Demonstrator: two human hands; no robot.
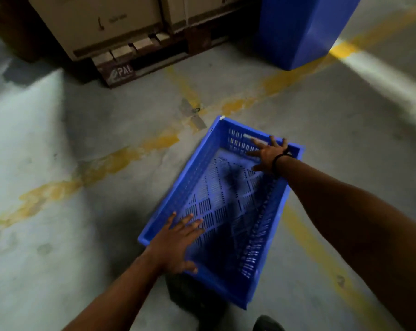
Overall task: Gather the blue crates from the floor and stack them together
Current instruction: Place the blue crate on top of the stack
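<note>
Your left hand [178, 242] is splayed, fingers straight, at the near left corner of the blue crate [190, 173], a long tub with slotted walls and base, sitting mid-scene on the concrete floor [82, 168]. Right hand [269, 154], fingers spread, at its far end.

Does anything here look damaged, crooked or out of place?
The yellow floor line is worn and patchy, with grey tape scraps where the lines cross. The blue crate sits askew to those lines, and its far corner shows a pale nick. Nothing looks spilled.
</note>
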